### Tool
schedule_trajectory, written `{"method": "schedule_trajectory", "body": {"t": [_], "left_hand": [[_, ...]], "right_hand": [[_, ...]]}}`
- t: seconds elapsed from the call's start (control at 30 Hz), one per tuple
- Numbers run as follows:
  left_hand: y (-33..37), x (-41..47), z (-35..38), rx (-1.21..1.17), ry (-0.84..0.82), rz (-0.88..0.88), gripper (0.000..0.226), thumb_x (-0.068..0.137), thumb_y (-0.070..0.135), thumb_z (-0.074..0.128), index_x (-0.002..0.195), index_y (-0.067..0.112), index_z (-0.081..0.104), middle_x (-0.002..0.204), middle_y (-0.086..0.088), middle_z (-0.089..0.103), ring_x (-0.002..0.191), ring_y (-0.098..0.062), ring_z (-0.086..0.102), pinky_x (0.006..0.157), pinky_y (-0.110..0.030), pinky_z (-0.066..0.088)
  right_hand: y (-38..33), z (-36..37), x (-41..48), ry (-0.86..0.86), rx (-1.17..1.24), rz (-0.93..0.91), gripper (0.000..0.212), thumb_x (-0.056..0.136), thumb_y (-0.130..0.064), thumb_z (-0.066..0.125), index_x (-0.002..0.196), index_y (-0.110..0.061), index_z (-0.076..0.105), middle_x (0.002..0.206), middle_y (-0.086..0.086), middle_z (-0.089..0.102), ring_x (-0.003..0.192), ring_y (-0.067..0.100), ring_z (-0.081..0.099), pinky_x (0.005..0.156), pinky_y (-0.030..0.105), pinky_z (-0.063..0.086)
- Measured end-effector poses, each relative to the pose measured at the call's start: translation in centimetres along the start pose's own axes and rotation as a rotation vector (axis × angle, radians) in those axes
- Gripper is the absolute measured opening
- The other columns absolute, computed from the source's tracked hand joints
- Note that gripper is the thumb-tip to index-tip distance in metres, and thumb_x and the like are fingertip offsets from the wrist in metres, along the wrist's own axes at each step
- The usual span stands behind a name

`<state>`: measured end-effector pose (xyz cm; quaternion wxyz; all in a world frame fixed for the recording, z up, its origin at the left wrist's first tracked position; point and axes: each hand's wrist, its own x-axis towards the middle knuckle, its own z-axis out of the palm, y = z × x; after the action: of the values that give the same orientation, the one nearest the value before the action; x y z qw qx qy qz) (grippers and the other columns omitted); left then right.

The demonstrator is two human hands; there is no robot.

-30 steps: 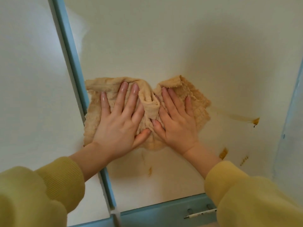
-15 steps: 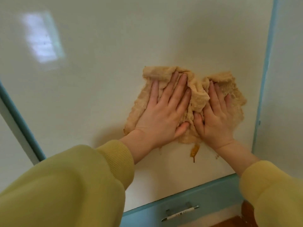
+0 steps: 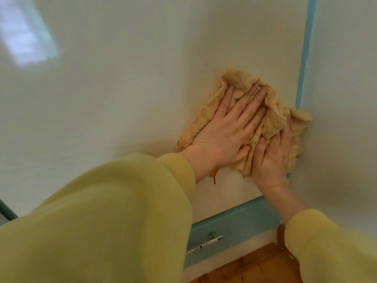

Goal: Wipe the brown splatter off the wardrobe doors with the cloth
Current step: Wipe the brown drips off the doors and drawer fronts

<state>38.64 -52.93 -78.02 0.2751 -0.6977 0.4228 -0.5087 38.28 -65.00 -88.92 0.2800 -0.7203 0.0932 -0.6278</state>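
Plainly, the work sits low on the cream wardrobe door (image 3: 122, 88), close to its lower right corner. Near the door's upper left, a pale patch of reflected light (image 3: 26, 37) shows how glossy the panel is. I judge the cloth will slide easily on it and needs firm pressure to bite.

A yellow knitted sleeve (image 3: 102, 221) leads in to the left hand (image 3: 226, 135). Just below its wrist one brown drip (image 3: 213, 176) hangs uncovered on the door, above the teal bottom rail (image 3: 234, 223). The left fingers (image 3: 251, 103) lie straight and spread, pressing flat on the crumpled tan waffle-weave cloth (image 3: 236, 78).

That cloth looks soft, light and limp, and it bunches into a ridge between the two hands. It seems best worked under flat palms rather than pinched, with a clean fold turned toward the stain.

The right hand (image 3: 273, 160) presses the cloth's right part with its palm, thumb beside the ridge. Its fingers (image 3: 288, 127) run straight up and are partly hidden under a fold. The cloth's right end touches the teal vertical strip (image 3: 304, 58) at the door's right edge and laps onto the neighbouring cream door (image 3: 342, 99). To reach the drip, the cloth would have to come down and leftward.
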Motion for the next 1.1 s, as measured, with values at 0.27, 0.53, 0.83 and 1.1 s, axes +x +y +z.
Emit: {"method": "schedule_trajectory", "body": {"t": [0.27,0.53,0.83,1.1], "left_hand": [[0.7,-3.8,0.8,0.015,-0.055,0.225,0.069,0.086,0.048,0.033,0.144,0.012,0.025,0.154,-0.013,0.016,0.142,-0.029,0.013,0.106,-0.055,-0.008],[-3.0,-8.8,0.9,0.065,-0.035,0.325,0.069,0.084,0.048,0.019,0.144,0.015,0.027,0.153,-0.009,0.02,0.142,-0.026,0.016,0.108,-0.056,-0.004],[-9.0,-16.7,0.1,0.06,-0.034,0.289,0.066,0.086,0.049,0.026,0.144,0.015,0.024,0.152,-0.008,0.025,0.14,-0.024,0.021,0.108,-0.056,0.001],[-13.2,-24.6,-1.3,0.097,-0.121,0.071,0.062,0.091,0.044,0.021,0.145,0.015,0.011,0.153,-0.005,0.015,0.139,-0.027,0.009,0.107,-0.059,-0.006]], "right_hand": [[-3.3,1.8,-6.7,0.085,0.107,0.285,0.052,0.097,-0.026,0.024,0.139,0.005,0.019,0.145,0.033,0.019,0.136,0.037,0.016,0.114,0.04,0.009],[-7.8,1.9,-8.8,-0.012,0.17,0.375,0.061,0.089,-0.028,0.031,0.138,0.007,0.03,0.149,0.029,0.013,0.14,0.039,0.012,0.116,0.043,0.01],[-14.2,1.9,-9.3,-0.08,0.348,0.426,0.071,0.077,-0.043,0.036,0.137,-0.007,0.04,0.154,0.015,0.011,0.143,0.021,0.005,0.115,0.048,0.014],[-21.9,4.8,-9.6,-0.097,0.281,0.215,0.052,0.088,-0.042,0.034,0.136,-0.026,0.023,0.152,0.02,0.01,0.139,0.028,0.005,0.112,0.055,0.006]]}}
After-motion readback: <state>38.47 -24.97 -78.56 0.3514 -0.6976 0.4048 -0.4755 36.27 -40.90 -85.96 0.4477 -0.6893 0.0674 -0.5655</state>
